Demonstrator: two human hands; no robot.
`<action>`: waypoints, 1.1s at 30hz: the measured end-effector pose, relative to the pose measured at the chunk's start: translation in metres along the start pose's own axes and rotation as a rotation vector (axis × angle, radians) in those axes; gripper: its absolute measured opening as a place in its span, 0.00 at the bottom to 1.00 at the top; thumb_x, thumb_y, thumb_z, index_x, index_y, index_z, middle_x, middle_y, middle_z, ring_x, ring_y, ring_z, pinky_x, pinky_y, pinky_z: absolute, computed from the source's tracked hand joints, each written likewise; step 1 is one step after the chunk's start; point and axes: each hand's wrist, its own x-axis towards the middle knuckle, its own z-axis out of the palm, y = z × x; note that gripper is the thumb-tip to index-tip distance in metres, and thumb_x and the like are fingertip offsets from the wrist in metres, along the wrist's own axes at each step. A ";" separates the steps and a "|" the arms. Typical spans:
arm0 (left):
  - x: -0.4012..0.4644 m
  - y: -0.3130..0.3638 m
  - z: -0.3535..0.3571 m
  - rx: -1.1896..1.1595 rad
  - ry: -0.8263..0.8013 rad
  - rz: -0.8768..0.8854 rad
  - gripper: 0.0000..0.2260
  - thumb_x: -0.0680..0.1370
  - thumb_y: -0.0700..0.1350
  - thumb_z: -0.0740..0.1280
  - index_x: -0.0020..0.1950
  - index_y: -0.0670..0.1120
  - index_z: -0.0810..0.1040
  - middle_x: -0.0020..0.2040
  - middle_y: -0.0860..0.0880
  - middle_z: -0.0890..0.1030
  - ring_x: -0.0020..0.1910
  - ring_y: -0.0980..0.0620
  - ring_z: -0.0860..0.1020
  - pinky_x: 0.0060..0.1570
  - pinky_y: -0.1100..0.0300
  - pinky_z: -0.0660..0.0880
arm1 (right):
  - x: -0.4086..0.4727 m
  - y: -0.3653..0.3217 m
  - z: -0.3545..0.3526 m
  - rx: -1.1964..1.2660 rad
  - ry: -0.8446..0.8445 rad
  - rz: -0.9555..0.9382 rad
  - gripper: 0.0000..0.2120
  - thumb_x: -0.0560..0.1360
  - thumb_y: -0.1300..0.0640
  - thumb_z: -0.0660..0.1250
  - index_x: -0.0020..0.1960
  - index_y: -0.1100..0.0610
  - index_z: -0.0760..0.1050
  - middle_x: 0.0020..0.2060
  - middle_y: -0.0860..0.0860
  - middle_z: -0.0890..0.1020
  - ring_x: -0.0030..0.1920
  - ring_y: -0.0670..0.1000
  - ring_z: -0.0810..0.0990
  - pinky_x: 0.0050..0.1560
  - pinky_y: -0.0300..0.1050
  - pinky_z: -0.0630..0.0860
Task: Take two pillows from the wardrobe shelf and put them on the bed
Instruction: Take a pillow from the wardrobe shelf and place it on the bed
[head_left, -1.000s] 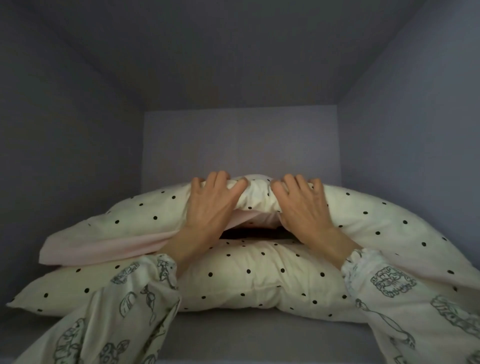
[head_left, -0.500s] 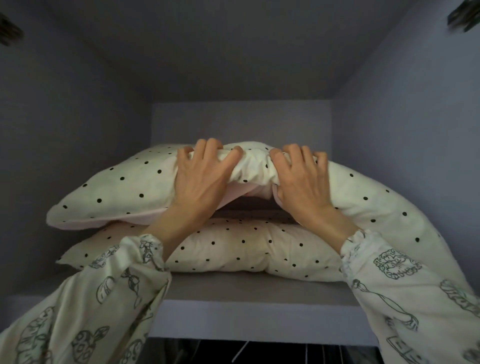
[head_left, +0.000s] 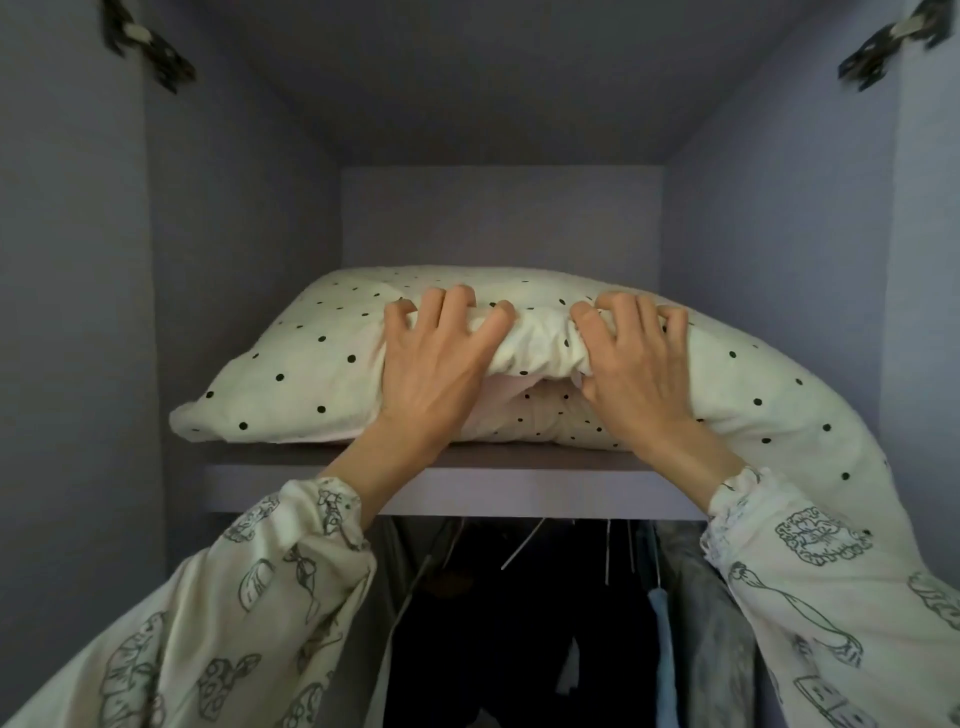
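Two cream pillows with black dots lie stacked on the wardrobe shelf. The top pillow is bunched up along its front edge, and its right end droops over the shelf's front past my right sleeve. My left hand grips that bunched edge, fingers curled over the top. My right hand grips the same edge a little to the right. The lower pillow shows only between my wrists, under the lifted edge.
The grey wardrobe walls close in on both sides, with the ceiling of the compartment above. Dark hinges sit at the upper corners. Clothes on hangers hang below the shelf.
The view has pulled back from the shelf. Both hands have drawn the top pillow forward, and its right end now hangs over the shelf front. The hanging clothes have come into view.
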 end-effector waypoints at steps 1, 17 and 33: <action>-0.008 0.001 -0.001 0.000 -0.010 -0.009 0.18 0.64 0.35 0.65 0.52 0.47 0.77 0.46 0.42 0.78 0.43 0.42 0.76 0.41 0.48 0.70 | -0.007 -0.004 -0.003 0.012 -0.023 0.008 0.28 0.52 0.66 0.77 0.52 0.60 0.76 0.45 0.59 0.79 0.43 0.59 0.78 0.42 0.53 0.71; -0.113 0.018 0.015 -0.093 -0.735 0.037 0.45 0.69 0.48 0.70 0.72 0.59 0.38 0.76 0.46 0.48 0.74 0.41 0.48 0.65 0.32 0.53 | -0.116 -0.009 0.001 0.297 -0.534 -0.124 0.29 0.70 0.37 0.61 0.65 0.53 0.70 0.67 0.53 0.72 0.67 0.55 0.69 0.69 0.58 0.57; -0.129 -0.006 0.050 -0.218 -0.730 0.032 0.35 0.69 0.73 0.42 0.72 0.62 0.36 0.75 0.53 0.35 0.74 0.48 0.34 0.66 0.32 0.34 | -0.110 -0.032 0.064 0.148 -0.535 0.014 0.28 0.77 0.40 0.46 0.74 0.48 0.54 0.76 0.52 0.54 0.75 0.55 0.53 0.70 0.67 0.48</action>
